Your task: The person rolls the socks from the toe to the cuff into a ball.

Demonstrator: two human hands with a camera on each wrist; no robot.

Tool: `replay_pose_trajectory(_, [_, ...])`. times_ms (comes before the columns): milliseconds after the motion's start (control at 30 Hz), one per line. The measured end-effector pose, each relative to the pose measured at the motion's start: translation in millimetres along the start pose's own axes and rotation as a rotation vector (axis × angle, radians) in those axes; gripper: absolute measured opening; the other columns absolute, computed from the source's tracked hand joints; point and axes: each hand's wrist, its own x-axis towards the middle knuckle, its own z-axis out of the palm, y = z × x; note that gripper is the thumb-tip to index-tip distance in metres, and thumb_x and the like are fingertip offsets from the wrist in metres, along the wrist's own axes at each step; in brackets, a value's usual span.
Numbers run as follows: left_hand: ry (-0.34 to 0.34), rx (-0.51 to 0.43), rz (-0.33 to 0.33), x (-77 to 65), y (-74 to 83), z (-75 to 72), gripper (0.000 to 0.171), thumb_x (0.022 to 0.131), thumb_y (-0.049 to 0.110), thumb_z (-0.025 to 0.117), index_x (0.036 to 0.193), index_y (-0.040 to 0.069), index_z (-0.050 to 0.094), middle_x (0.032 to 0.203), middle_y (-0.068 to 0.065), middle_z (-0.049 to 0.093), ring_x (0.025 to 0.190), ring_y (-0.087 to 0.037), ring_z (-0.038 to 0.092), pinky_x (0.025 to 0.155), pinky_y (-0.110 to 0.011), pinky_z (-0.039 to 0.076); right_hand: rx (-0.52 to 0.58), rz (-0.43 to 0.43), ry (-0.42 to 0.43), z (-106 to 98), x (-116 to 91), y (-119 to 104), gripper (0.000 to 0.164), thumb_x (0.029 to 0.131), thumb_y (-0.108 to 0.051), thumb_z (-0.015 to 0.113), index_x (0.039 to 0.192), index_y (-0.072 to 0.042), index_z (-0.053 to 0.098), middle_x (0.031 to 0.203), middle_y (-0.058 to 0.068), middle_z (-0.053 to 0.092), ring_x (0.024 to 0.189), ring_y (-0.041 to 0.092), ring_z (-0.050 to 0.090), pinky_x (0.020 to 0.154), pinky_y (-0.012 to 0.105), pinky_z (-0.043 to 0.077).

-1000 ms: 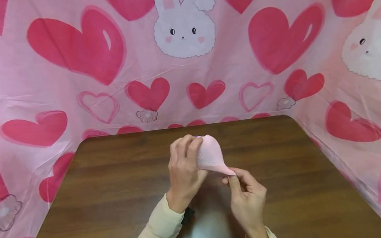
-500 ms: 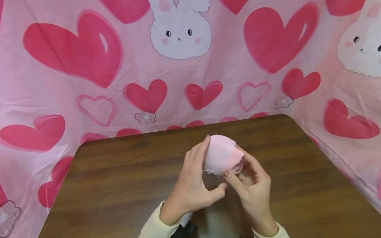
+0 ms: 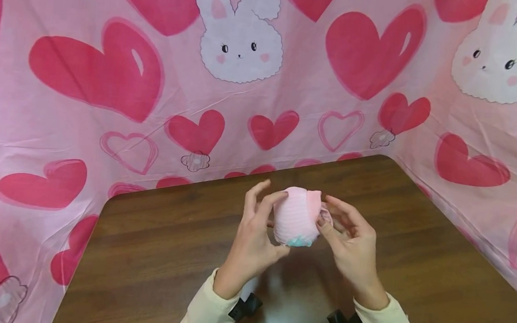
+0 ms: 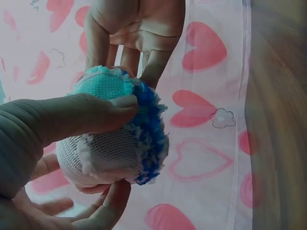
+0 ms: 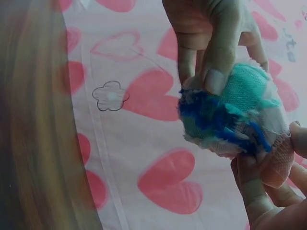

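Observation:
A balled-up pink sock (image 3: 297,217), finely ribbed, is held in the air between both hands above the table. Its underside shows loose blue (image 4: 151,124) and teal (image 5: 244,84) yarn, as on a sock's inner face. My left hand (image 3: 255,236) grips the ball from the left; in the left wrist view its thumb (image 4: 91,112) presses on the teal patch. On the other side my right hand (image 3: 356,248) pinches the sock at its coral-pink band (image 3: 313,204), where a small fold sticks out. Parts of the right fingers are hidden behind the sock.
A brown wood-grain table (image 3: 166,255) lies under the hands. Pink cloth (image 3: 227,99) printed with hearts and rabbits hangs behind it and along the sides. Black straps (image 3: 246,307) are on both wrists, below cream sleeves (image 3: 208,303).
The sock was first stretched out to a narrow tip toward the right hand; it is now a compact round ball. It has turned, and teal yarn now shows underneath.

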Motion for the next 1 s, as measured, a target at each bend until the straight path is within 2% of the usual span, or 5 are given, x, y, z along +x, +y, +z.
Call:
replay_pose_trajectory(200, [-0.025,0.048,0.035,1.2,-5.4,6.1,0.099,0.047,0.006,0.086,0.134,0.015,0.039,0.133,0.007,0.037,0.11,-0.007,0.04,0.069,-0.024,0.049,-0.095,0.047,-0.103,-5.1,0.0,-0.5,0.047,0.076,0.015,0.064,0.12,0.004,0.054,0.114,0.019,0.059,0.098,0.026,0.059,0.074,0.029,0.05])
replay_pose_trajectory(333, [-0.019,0.088,0.01,1.2,-10.7,10.1,0.1,0.045,0.008,0.087,0.134,0.018,0.042,0.13,0.007,0.039,0.109,-0.007,0.041,0.069,-0.027,0.049,-0.296,-0.019,-0.243,-13.8,-0.4,12.8,0.054,0.077,0.003,0.069,0.127,-0.011,0.053,0.117,0.003,0.059,0.09,0.017,0.06,0.068,0.025,0.05])
replay_pose_trajectory(467, [-0.033,0.132,-0.024,1.4,-17.0,16.6,0.1,0.045,0.012,0.088,0.134,0.02,0.044,0.132,0.007,0.04,0.108,-0.011,0.044,0.073,-0.029,0.047,-0.436,-0.073,-0.291,-18.7,-1.3,24.8,0.049,0.079,-0.005,0.069,0.125,-0.018,0.056,0.115,-0.005,0.059,0.076,0.012,0.057,0.059,0.025,0.048])
replay_pose_trajectory(833, [-0.117,0.174,-0.133,2.1,-34.9,32.7,0.101,0.045,0.023,0.092,0.134,0.013,0.045,0.133,0.0,0.044,0.112,-0.022,0.049,0.085,-0.041,0.043,-0.475,-0.004,-0.319,-9.8,1.5,12.4,0.036,0.08,0.003,0.066,0.115,-0.003,0.062,0.108,0.009,0.064,0.08,0.018,0.062,0.064,0.028,0.051])
replay_pose_trajectory(1000, [-0.148,0.179,-0.158,2.6,-43.5,37.8,0.102,0.043,0.024,0.092,0.133,0.013,0.046,0.133,0.0,0.045,0.111,-0.022,0.049,0.084,-0.042,0.043,-0.49,0.039,-0.323,-13.4,-0.5,31.1,0.035,0.081,-0.001,0.066,0.115,-0.005,0.062,0.101,0.007,0.066,0.074,0.018,0.059,0.063,0.029,0.05])
